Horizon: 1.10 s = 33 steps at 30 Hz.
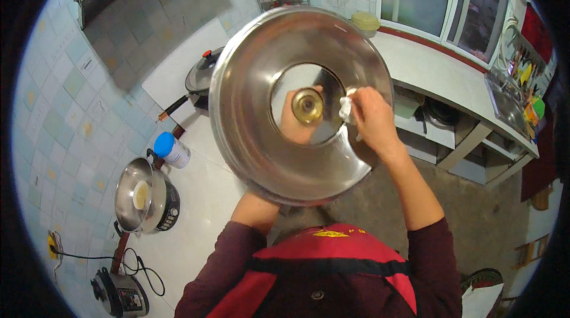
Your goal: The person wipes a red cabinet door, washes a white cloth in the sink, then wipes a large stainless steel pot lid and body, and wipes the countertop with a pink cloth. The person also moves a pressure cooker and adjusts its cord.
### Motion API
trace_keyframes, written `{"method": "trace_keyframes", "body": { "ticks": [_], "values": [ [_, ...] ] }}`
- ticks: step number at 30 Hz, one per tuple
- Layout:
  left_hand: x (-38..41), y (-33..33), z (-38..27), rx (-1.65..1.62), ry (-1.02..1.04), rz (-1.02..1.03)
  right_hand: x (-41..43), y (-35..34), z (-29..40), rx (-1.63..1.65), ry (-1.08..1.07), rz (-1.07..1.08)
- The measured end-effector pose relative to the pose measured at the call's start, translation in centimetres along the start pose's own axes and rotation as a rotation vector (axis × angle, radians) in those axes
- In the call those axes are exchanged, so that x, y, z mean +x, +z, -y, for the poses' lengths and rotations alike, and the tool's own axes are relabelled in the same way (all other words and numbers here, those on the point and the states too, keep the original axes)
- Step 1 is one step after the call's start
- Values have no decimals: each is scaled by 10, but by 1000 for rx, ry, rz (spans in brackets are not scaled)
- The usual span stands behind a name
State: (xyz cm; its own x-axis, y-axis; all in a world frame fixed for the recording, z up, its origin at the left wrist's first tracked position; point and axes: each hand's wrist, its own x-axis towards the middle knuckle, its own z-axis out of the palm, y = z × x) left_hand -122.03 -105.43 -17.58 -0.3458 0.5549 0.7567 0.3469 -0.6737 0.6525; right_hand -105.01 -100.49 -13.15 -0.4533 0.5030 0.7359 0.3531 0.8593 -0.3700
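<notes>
A large round stainless steel lid (245, 108) with a clear glass centre (285, 79) is held up in front of me, over the floor and counter edge. Through the glass I see my left hand (291, 124) behind the lid, closed around the knob (307, 105) in the middle; the fingers are partly hidden. My right hand (373, 115) pinches a crumpled white cloth or tissue (346, 108). The cloth lies against the lid's surface at the right edge of the glass.
On the left counter (205, 189) stand a lidded pan (202, 73), a blue-capped canister (173, 149), a steel pot (133, 202) on an electric base and an electric cooker (120, 293) with a looped cord (147, 271). A white counter (427, 64) with open shelves runs right towards the sink (510, 97).
</notes>
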Motion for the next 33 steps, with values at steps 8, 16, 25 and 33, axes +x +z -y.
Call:
{"method": "trace_keyframes", "body": {
  "ticks": [8, 16, 25, 33],
  "values": [
    [15, 11, 29, -864, -602, -150, -67, 28, 38, 194, 66, 144],
    [-8, 10, 42, -114, -94, 20, -45, 15, 52, 1351, 556, 340],
    [8, -15, 38, -1131, -754, -94, -43, -5, 29, 194, 126, -27],
    [2, -20, 38, -1056, -610, -122, -50, 12, 8, -101, 45, 191]
  ]
}}
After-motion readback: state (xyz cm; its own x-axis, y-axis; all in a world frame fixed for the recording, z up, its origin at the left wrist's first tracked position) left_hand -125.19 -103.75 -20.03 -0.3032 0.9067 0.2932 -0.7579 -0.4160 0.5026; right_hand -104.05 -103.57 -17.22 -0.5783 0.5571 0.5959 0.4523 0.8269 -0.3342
